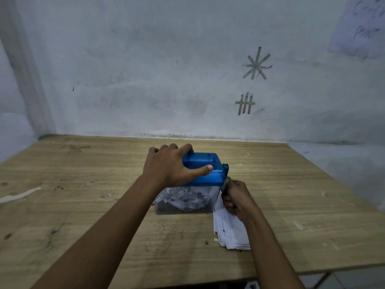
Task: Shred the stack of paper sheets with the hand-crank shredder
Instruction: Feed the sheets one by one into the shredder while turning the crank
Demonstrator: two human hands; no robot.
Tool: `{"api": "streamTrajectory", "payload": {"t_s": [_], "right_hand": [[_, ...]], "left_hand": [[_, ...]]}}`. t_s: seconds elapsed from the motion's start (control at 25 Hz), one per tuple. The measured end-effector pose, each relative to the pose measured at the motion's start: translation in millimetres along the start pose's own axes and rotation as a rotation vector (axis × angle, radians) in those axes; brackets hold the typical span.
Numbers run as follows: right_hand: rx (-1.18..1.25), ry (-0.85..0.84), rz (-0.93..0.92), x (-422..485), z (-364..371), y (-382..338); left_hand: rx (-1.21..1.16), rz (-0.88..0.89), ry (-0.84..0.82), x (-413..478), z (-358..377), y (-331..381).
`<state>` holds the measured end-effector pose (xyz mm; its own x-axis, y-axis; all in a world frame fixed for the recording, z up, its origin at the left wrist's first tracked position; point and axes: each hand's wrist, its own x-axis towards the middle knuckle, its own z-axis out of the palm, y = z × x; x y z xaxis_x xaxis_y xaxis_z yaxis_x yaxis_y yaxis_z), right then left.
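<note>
The shredder [205, 170] stands in the middle of the table [83, 184]. Its blue top sits on a clear bin [187, 200] that is already quite full of white strips. My left hand [168, 165] grips the blue top, with the fingers curled over the far edge and the thumb laid along the near side. My right hand [235, 200] is closed around the crank [225, 174], low beside the bin.

The stack of paper sheets [231, 232] lies just right of the bin, partly under this hand. I judge the shredder is light plastic that will slide or tip, so it needs pressing down from above. The sheets are thin and limp, best taken by 1 edge.

I can read no brand on the shredder. The handwriting on the wall paper [362, 26] is too blurred to read.
</note>
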<state>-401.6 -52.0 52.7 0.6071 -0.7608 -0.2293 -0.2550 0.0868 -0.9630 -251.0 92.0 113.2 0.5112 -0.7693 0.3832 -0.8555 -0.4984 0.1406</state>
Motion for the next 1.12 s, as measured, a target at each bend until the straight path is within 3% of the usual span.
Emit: {"api": "streamTrajectory", "payload": {"t_s": [0.24,0.4,0.52,0.64,1.12], "right_hand": [[-0.158,0.08,-0.125,-10,-3,4],[-0.394,0.291,-0.329,-14,-18,20],[-0.657,0.422,-0.152,-8,-38,43],[-0.864,0.32,0.021,-10,-42,54],[-0.499,0.457,-0.195,-1,-33,36]], "left_hand": [[-0.03,0.004,-0.003,-1,1,-1],[-0.035,0.033,0.001,-1,0,-3],[-0.036,0.045,0.019,3,0,-5],[-0.042,0.063,0.02,8,1,-8],[-0.084,0.051,-0.014,12,0,-9]]}}
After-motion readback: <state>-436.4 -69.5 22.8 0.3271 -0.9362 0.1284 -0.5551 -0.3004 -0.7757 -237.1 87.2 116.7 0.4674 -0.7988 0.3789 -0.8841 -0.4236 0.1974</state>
